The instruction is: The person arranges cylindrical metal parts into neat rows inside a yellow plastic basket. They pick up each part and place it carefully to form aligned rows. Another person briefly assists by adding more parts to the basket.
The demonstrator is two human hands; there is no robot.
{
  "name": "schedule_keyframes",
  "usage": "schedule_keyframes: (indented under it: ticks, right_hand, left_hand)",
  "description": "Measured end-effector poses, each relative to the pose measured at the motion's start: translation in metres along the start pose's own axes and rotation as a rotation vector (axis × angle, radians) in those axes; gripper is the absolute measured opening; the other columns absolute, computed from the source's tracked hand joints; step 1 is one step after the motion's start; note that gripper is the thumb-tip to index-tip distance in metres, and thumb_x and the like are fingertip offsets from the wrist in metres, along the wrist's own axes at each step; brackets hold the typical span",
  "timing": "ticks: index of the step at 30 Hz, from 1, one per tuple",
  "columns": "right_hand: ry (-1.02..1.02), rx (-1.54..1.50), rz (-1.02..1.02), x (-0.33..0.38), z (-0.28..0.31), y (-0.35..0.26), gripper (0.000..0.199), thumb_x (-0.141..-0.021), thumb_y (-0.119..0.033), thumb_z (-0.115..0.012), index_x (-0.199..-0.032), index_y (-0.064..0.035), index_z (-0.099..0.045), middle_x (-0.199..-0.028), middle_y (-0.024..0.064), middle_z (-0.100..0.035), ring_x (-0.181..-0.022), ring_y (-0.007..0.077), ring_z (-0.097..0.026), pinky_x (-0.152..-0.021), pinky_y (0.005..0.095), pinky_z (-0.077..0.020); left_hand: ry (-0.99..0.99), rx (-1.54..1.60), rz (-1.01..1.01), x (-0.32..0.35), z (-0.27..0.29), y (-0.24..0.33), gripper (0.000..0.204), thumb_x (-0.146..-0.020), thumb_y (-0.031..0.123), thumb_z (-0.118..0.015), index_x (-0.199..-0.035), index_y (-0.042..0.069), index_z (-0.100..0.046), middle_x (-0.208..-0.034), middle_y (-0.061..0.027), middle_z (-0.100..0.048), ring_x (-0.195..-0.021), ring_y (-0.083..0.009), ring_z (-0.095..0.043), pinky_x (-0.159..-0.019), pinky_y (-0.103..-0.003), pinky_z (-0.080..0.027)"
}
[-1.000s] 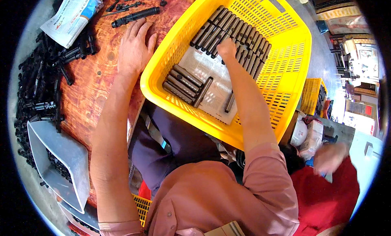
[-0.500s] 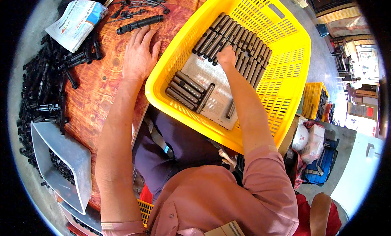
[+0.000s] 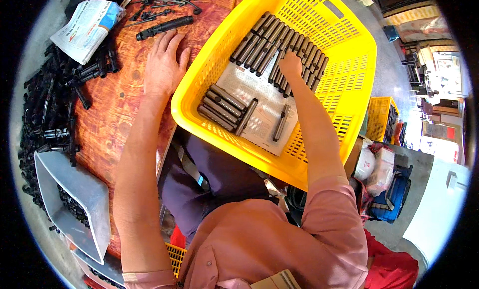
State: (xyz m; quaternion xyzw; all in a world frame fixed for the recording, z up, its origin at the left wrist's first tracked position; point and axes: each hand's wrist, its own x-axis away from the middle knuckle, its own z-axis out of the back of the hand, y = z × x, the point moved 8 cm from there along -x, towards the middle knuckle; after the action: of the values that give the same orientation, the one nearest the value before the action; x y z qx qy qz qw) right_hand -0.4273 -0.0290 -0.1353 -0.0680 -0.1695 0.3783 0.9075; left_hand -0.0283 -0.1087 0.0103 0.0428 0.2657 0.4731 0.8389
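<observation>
My left hand (image 3: 164, 64) lies flat on the wooden table (image 3: 119, 114), fingers stretched out, just short of a black ribbed cylinder (image 3: 164, 28). My right hand (image 3: 291, 65) reaches into a yellow plastic basket (image 3: 229, 154) with its fingers curled down onto a row of dark metal tubes (image 3: 259, 44). What those fingers pinch, if anything, is hidden beneath the hand. Nearer me in the basket lies a smaller group of tubes (image 3: 219, 108), one tube (image 3: 246, 117) set at an angle beside it, and a lone tube (image 3: 281, 123) on the printed paper (image 3: 264, 134).
Black parts (image 3: 40, 109) are heaped along the table's left side, under a folded newspaper (image 3: 87, 32). A grey plastic bin (image 3: 97, 199) with small black pieces stands at the near left. Small black rods (image 3: 159, 12) lie at the back. Another yellow basket (image 3: 379, 119) stands at right.
My right hand has shifted right along the row of tubes, and my forearm has uncovered the lone tube. My left hand stays on the table. The whole view has moved slightly.
</observation>
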Motion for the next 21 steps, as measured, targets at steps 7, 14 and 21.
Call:
schedule_keyframes:
  ticks: [7, 14, 21]
  right_hand:
    - [-0.005, 0.027, -0.019, 0.010, -0.018, 0.011, 0.034, -0.087, -0.014, -0.060, -0.115, 0.0058, -0.056, -0.116, 0.0311, -0.065, -0.109, 0.0478, -0.064, -0.092, 0.0510, -0.0551]
    - [0.068, -0.043, 0.042, 0.011, -0.026, 0.011, 0.038, -0.087, -0.013, -0.059, -0.119, 0.0053, -0.049, -0.115, 0.0357, -0.063, -0.109, 0.0497, -0.064, -0.093, 0.0525, -0.0540]
    - [-0.017, 0.104, -0.101, 0.010, 0.017, 0.039, 0.034, -0.087, -0.018, -0.062, -0.114, 0.0003, -0.069, -0.115, 0.0233, -0.070, -0.112, 0.0416, -0.066, -0.094, 0.0480, -0.0540]
  left_hand:
    - [-0.012, -0.027, -0.004, -0.002, 0.001, 0.001, 0.042, -0.099, 0.032, -0.057, -0.133, 0.008, -0.060, -0.144, -0.0133, -0.054, -0.139, -0.0330, -0.044, -0.116, -0.044, -0.036]
    - [-0.017, -0.033, 0.007, -0.001, 0.002, 0.003, 0.043, -0.099, 0.032, -0.057, -0.134, 0.008, -0.059, -0.145, -0.0123, -0.054, -0.139, -0.0327, -0.043, -0.116, -0.044, -0.036]
    - [-0.021, -0.012, 0.023, 0.001, -0.001, -0.002, 0.042, -0.099, 0.031, -0.058, -0.134, 0.009, -0.059, -0.145, -0.0122, -0.053, -0.140, -0.0325, -0.043, -0.116, -0.044, -0.036]
